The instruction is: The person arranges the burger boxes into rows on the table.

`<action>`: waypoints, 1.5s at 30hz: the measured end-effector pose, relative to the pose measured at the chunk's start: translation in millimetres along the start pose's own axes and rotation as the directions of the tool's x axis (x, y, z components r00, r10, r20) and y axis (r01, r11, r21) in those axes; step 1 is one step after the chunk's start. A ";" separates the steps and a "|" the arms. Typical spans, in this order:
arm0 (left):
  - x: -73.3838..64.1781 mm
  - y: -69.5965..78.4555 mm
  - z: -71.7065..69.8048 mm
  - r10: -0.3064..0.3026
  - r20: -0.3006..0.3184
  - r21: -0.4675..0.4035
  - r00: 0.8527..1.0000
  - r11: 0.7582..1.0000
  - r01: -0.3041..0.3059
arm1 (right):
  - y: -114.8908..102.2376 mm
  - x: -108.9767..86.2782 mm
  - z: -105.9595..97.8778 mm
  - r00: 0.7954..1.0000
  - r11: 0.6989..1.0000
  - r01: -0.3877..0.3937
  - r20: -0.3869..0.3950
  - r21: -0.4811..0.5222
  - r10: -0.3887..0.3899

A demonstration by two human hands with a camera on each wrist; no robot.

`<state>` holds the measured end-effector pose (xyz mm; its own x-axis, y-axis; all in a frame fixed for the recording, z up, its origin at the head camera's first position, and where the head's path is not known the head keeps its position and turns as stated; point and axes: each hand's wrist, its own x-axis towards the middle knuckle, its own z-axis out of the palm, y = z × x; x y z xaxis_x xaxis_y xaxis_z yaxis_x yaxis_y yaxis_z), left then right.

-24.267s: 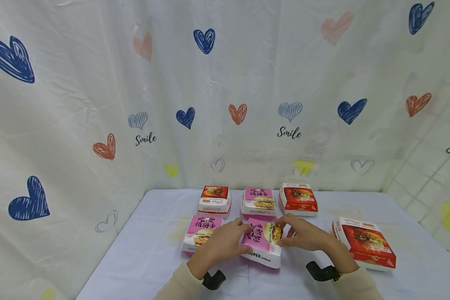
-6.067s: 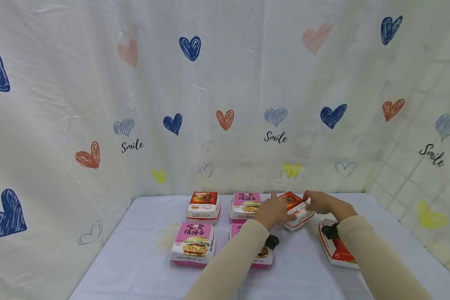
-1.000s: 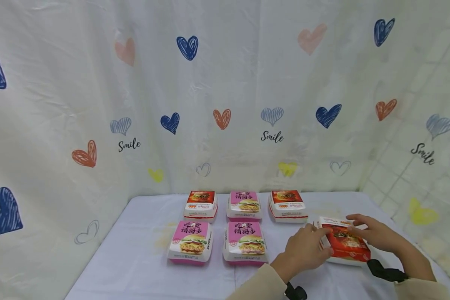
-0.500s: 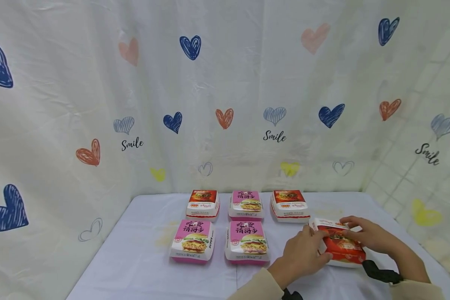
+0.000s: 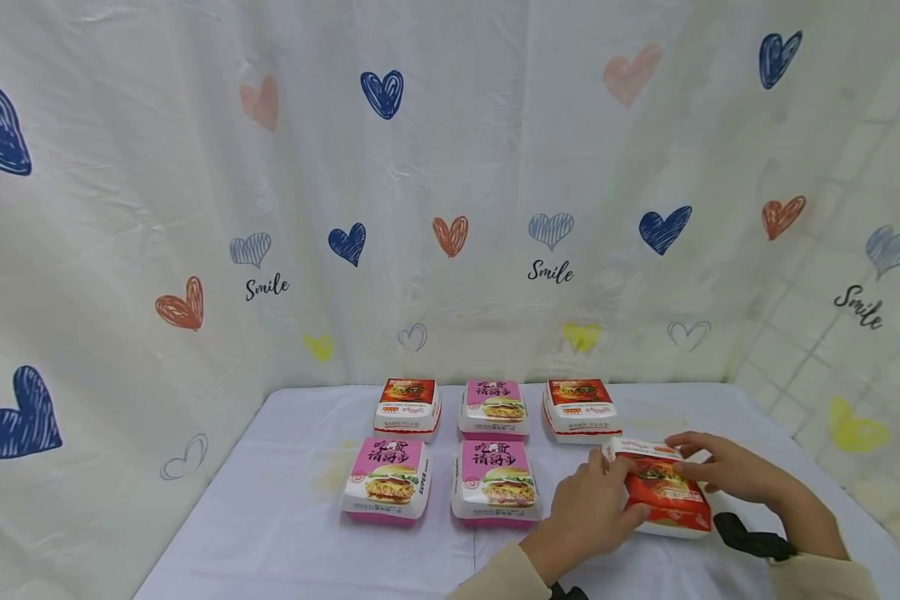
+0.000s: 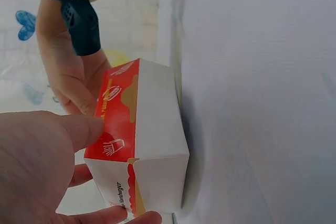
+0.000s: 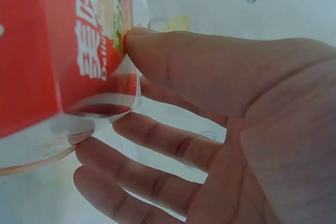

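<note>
A red and white burger box (image 5: pixel 663 492) lies at the front right of the table, turned at a slant, between both hands. My left hand (image 5: pixel 587 510) grips its left side, with the thumb on the red front face and the fingers along the white side in the left wrist view. At the other side my right hand (image 5: pixel 742 477) holds it, thumb (image 7: pixel 178 64) on the top edge and fingers along the side wall. Just left of it sits a pink burger box (image 5: pixel 495 483), and behind it a red burger box (image 5: pixel 581 410).
Another pink box (image 5: pixel 387 482) stands front left. The back row also has a red box (image 5: pixel 407 408) and a pink box (image 5: pixel 493 408). A white cloth covers the table (image 5: pixel 270 533); a heart-printed curtain (image 5: pixel 450 167) hangs close behind.
Over the last second both hands have moved the red box leftward, nearer the front pink box. About six seconds ago they held the back-right red box, then tilted; now it sits squarely in its row.
</note>
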<state>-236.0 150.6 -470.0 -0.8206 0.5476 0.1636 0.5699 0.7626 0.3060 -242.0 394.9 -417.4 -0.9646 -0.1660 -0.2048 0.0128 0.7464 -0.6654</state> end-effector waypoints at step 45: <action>-12.5 -18.0 -18.5 -0.005 -0.110 0.159 0.994 0.987 0.023 | -2.3 10.6 4.8 0.998 0.998 0.058 0.019 -0.013 -0.058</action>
<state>-236.8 123.6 -460.2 -0.8234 0.5024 0.2637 0.5505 0.8201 0.1565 -251.0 388.3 -421.5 -0.9585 -0.2213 -0.1795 -0.0469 0.7439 -0.6666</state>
